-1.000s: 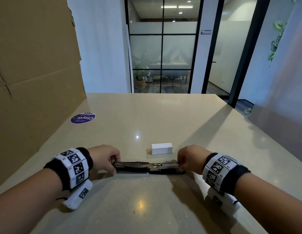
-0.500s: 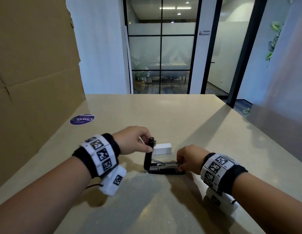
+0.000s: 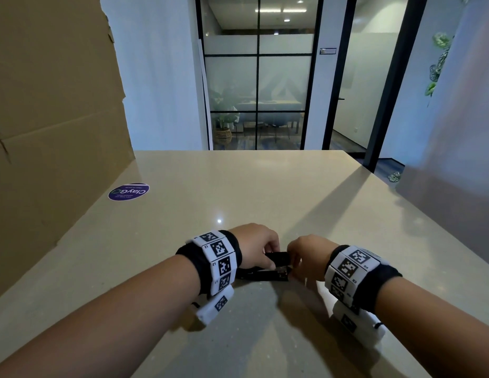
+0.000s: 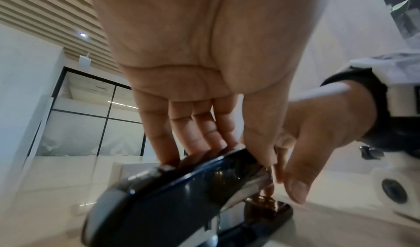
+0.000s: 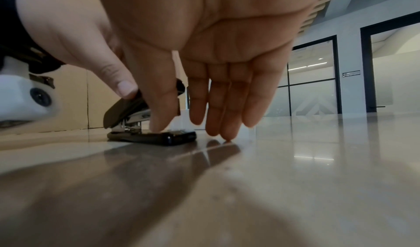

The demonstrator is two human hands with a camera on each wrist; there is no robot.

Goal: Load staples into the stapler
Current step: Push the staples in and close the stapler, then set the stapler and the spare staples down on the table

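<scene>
Closing looks like the step in hand. Left hand grips the stapler's hinged top arm between fingers and thumb, tilted above the base. The stapler sits on the counter, toward its near edge. Right hand holds nothing: fingers straight, forefinger pinning the base. Next, I judge, the arm must be pressed down squarely until it latches. Whether staples sit in the channel is hidden; the staple box barely shows.
</scene>
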